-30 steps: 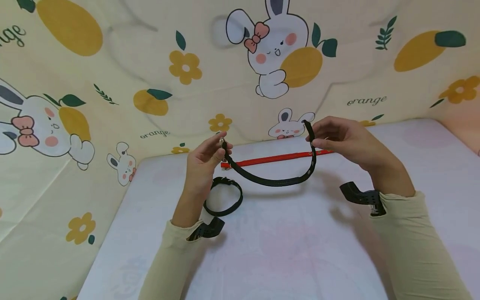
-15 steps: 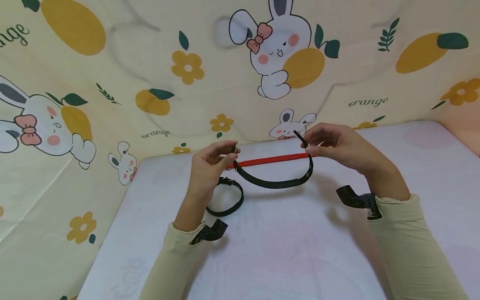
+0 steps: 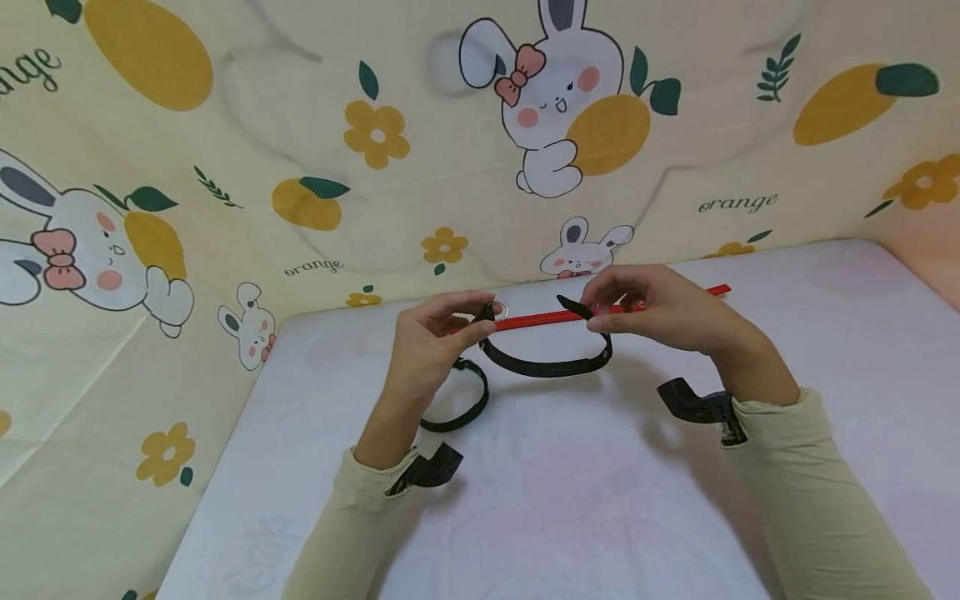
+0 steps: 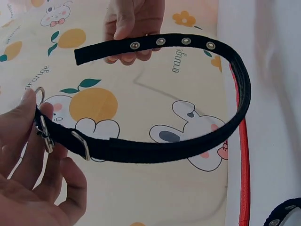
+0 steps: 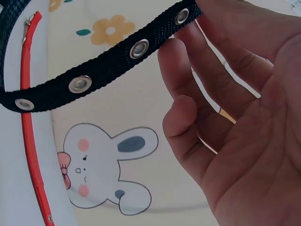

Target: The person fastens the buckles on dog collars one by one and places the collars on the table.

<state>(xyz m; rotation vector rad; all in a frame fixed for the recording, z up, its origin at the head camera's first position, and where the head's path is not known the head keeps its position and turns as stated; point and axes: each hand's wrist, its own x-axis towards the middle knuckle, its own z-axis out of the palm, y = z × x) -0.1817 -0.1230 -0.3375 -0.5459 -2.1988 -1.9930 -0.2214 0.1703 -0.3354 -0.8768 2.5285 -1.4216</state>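
Note:
A black collar [image 3: 543, 367] hangs in a sagging curve between my two hands, above the table. My left hand [image 3: 431, 358] pinches its buckle end; in the left wrist view the metal buckle [image 4: 44, 132] and a ring [image 4: 40, 95] show at the fingertips. Thumb and fingers of my right hand [image 3: 667, 308] pinch the other end, whose tip sticks out past them to the left. Metal eyelets [image 5: 139, 48] line that end in the right wrist view. The tip and the buckle are apart.
Behind the held collar a red collar [image 3: 540, 319] lies stretched out on the white tabletop [image 3: 555, 483]. Another black collar [image 3: 453, 426], closed into a loop, lies beside my left wrist. A patterned cloth [image 3: 405, 200] rises at the table's back edge.
My hands have come closer together and lower, the left moving right and the right moving left. The black collar's curve is narrower, and its eyelet tip now points left toward the buckle.

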